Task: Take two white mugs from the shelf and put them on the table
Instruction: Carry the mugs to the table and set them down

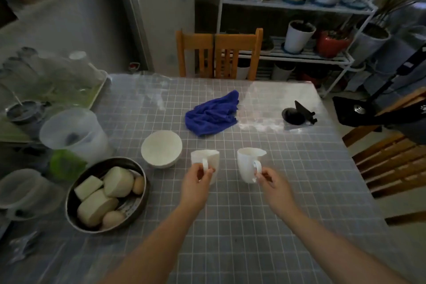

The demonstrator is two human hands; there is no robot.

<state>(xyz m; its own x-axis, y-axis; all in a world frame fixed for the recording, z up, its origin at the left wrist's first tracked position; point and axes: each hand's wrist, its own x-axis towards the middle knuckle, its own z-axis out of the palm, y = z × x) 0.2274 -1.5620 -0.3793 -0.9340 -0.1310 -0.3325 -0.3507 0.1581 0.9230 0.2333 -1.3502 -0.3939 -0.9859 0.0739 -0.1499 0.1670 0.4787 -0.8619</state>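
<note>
Two white mugs stand upright over the grey checked table (pixel 253 226), side by side near its middle. My left hand (pixel 196 183) pinches the handle of the left mug (pixel 211 159). The right mug (pixel 246 165) is held the same way, with my right hand (pixel 269 182) closed on its handle. Both handles face me. Whether the mug bases touch the tabletop I cannot tell.
A white bowl (pixel 161 151) sits just left of the mugs. A blue cloth (pixel 213 114) lies behind them, a black stand (pixel 297 114) at the right. A metal pan with buns and eggs (pixel 107 193), plastic containers (pixel 73 132) and a tray crowd the left. Wooden chairs (pixel 219 53) stand beyond.
</note>
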